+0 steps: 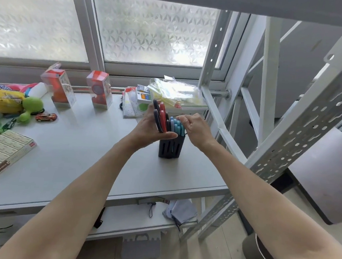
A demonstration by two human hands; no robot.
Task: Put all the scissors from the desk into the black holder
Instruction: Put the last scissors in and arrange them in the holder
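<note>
Black holder (170, 147) stands upright on the desk (77, 163), toward the right edge, roughly midway between the back and front edges. It has vertical slots in its walls.

Left hand (156, 128) is wrapped against the holder's left side at the rim, thumb lying across the front of the top edge. Its fingers are closed around the red-and-black scissors (160, 116), handles up, blades pointing down into the holder. How deep the blades sit: can't tell, the hand covers it.

Blue-handled scissors (176, 125) are already in the holder, several handle loops packed side by side just right of the red pair, touching or nearly so.

Right hand (195, 127) is over the holder's right side, fingertips pinched together on the top of the blue handles. Exact grip is not resolvable; fingers look closed, not spread.

Rest of the desk:
- back edge, right: clear zip bag (175, 93) of yellowish contents resting on a stack of small packs.
- back edge, centre and left: two red-and-clear boxes (99, 90), upright, apart from each other.
- left edge: green plush toy (31, 106), a small toy car (46, 117) just beside it, yellow pouch behind.
- front-left corner: flat carton (4, 151) lying at an angle.

No loose scissors visible on the desk surface.
</note>
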